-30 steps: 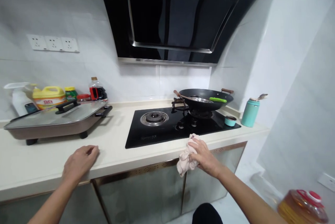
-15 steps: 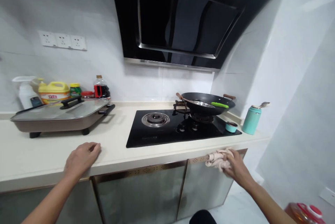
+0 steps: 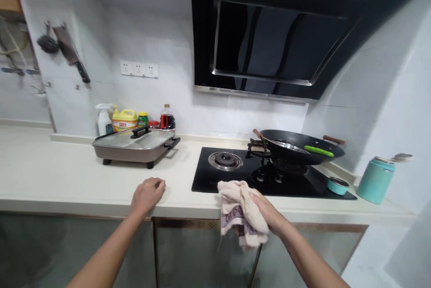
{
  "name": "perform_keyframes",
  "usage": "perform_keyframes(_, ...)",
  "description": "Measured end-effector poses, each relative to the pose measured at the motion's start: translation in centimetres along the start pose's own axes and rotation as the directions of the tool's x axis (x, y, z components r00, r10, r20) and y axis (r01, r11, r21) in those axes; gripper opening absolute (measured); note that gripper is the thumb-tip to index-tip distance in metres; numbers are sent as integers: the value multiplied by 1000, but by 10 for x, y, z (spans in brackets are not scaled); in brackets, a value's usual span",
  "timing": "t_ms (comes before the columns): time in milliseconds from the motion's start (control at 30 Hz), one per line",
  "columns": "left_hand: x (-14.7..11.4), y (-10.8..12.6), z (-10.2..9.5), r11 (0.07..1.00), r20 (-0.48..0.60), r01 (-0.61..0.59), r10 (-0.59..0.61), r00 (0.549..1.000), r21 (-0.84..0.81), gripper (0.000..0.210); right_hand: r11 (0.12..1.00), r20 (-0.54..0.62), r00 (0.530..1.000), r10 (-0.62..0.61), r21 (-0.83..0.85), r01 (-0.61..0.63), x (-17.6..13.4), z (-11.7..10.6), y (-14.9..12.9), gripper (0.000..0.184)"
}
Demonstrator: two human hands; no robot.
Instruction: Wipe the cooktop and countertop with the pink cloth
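Pinkish-white cloth (image 3: 235, 218) hangs, long axis roughly downward, at the table's (image 3: 77, 182) near edge, just left of the nearer right hand (image 3: 269, 212), whose fingers clasp it; left hand (image 3: 147, 197) farther left, fingers loosely curled, cannot tell if empty.

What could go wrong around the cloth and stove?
The cloth bunched in the right hand might brush the stove knobs and turn one. The little turquoise cup sits near the front right corner of the stove, so a bump could knock it off. The spoon sticking out atop the turquoise flask might fall too.
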State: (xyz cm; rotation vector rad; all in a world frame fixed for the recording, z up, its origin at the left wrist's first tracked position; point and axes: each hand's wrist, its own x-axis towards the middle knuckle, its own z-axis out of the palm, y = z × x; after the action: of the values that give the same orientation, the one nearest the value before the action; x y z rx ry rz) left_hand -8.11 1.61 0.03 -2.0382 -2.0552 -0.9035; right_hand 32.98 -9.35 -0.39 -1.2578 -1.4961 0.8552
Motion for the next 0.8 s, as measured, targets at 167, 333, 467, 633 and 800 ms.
perform_keyframes(167, -4, -2, -1, 999, -31, -8, 6, 999, -37, 37, 986, 173, 980, -95, -118, 117, 81, 55, -34, 66)
perform_keyframes(333, -7, -2, -1, 998, -23, -17, 16, 1000, -54, 37, 812, 46, 989, -141, -567, 142, 124, 55, -22, 42)
perform_keyframes(467, -6, -4, -1, 998, -28, -33, 32, 999, -55, 36, 741, -147, 981, -125, -672, -7, 120, 13, 4, 33)
perform_keyframes(633, 0, -4, -1, 994, 43, -15, 20, 999, -108, 32, 684, -279, 944, -179, -724, -84, 80, -65, 37, 38)
perform_keyframes(800, 2, 66, 4, 951, 13, -204, 213, 977, -233, 36, 551, -490, 842, -226, -777, -304, 42, -142, 81, 42)
